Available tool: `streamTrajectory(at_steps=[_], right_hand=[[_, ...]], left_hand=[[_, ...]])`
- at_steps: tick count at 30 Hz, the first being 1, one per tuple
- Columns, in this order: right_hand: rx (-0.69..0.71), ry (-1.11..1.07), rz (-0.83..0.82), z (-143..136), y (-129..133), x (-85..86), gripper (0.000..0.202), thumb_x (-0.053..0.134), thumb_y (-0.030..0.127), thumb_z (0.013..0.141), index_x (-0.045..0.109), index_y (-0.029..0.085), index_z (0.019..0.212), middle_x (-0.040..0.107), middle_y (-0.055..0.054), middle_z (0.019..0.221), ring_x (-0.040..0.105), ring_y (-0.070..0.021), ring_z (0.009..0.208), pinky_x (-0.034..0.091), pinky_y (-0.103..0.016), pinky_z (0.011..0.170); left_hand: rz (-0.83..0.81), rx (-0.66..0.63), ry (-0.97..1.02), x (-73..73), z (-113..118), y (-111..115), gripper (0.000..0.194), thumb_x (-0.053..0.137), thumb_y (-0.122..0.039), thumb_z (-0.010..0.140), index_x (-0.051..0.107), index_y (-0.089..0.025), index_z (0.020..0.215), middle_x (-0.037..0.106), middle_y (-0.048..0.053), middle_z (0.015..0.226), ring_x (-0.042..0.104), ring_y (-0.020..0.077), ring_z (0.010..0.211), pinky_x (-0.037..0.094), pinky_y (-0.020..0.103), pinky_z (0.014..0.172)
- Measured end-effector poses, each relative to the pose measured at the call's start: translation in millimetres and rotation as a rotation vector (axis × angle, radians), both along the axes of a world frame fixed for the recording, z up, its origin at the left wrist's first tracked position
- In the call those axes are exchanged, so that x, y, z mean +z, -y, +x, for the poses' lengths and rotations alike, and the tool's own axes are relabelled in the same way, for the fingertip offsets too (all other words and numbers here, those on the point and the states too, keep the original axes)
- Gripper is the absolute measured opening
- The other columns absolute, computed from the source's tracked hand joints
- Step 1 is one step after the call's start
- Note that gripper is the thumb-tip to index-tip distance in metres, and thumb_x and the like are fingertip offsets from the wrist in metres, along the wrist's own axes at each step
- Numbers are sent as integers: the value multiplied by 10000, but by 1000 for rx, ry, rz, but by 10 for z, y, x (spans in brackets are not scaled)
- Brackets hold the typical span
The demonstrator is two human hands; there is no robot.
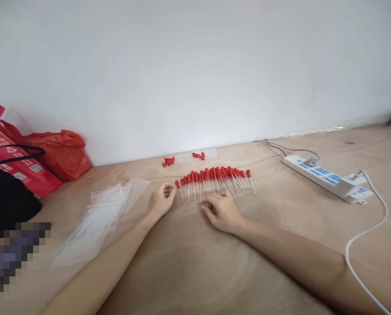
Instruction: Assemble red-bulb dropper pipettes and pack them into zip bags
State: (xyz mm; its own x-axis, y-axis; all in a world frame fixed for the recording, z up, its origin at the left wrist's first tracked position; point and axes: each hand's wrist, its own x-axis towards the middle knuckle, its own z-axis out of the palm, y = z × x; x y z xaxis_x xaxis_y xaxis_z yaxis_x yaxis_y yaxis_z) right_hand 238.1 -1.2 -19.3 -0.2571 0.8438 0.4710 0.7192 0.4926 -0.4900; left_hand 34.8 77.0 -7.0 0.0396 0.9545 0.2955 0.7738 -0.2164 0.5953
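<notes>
A row of glass droppers with red rubber bulbs (211, 175) lies side by side on the wooden surface, bulbs toward the wall and clear tubes toward me. Just left of the row's end is my left hand (162, 199), its fingers loosely bent and nothing visible in them. My right hand (225, 213) rests at the near ends of the tubes, fingers bent and thumb apart from them; no held thing shows. Behind the row lie loose red bulbs (168, 161) and a clear zip bag (184, 157) with a few more red bulbs (198, 155) by it.
Clear zip bags (93, 218) lie in a stack beside my left forearm. Farther left are a red plastic bag (62, 153), a red carton (12, 157) and a black item (8, 201). At right stands a white power strip (323, 175) with a cable (362, 232) crossing my right forearm.
</notes>
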Motion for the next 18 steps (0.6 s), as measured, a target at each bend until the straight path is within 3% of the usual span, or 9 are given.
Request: streamTrajectory(at_steps=[3, 5, 8, 13, 16, 18], right_hand=[[-20, -15, -5, 59, 15, 5, 123, 480, 180, 766, 587, 186, 828, 599, 15, 690, 495, -99, 595, 215, -289, 676], [-32, -17, -7, 91, 26, 5, 121, 480, 180, 765, 587, 190, 821, 598, 18, 683, 493, -99, 585, 215, -289, 673], [-28, -4, 3, 114, 44, -3, 107, 482, 189, 768, 582, 192, 804, 600, 23, 681, 498, -99, 585, 215, -290, 674], [0, 30, 20, 116, 69, -9, 107, 468, 190, 778, 575, 190, 786, 605, 23, 688, 514, -104, 623, 216, -290, 679], [-4, 48, 18, 117, 70, -4, 110, 467, 189, 782, 577, 190, 786, 605, 23, 690, 516, -98, 628, 215, -289, 681], [-3, 52, 18, 119, 69, 2, 110, 467, 193, 785, 577, 191, 782, 609, 23, 696, 516, -95, 628, 215, -289, 682]], left_hand=[[89, -22, -86, 27, -173, 220, 149, 504, -303, 700, 547, -183, 777, 614, 34, 810, 578, 195, 798, 448, 304, 741], [250, -33, -274, 58, -348, 329, 173, 465, -327, 716, 563, -187, 745, 612, 47, 820, 550, 220, 855, 407, 336, 807], [281, 146, -511, 147, -676, 441, 264, 422, -379, 737, 592, -183, 779, 610, 71, 901, 541, 248, 863, 386, 357, 816], [-69, 423, -782, 299, -1175, 577, 593, 328, -521, 755, 499, -58, 1085, 537, 196, 1103, 474, 336, 1044, 377, 399, 830], [-342, 440, -846, 261, -1349, 622, 593, 227, -503, 803, 525, -21, 978, 570, 242, 1017, 547, 325, 954, 416, 362, 770], [-347, 399, -898, 194, -1424, 627, 489, 209, -424, 827, 551, -75, 855, 615, 206, 937, 577, 294, 908, 424, 341, 769]])
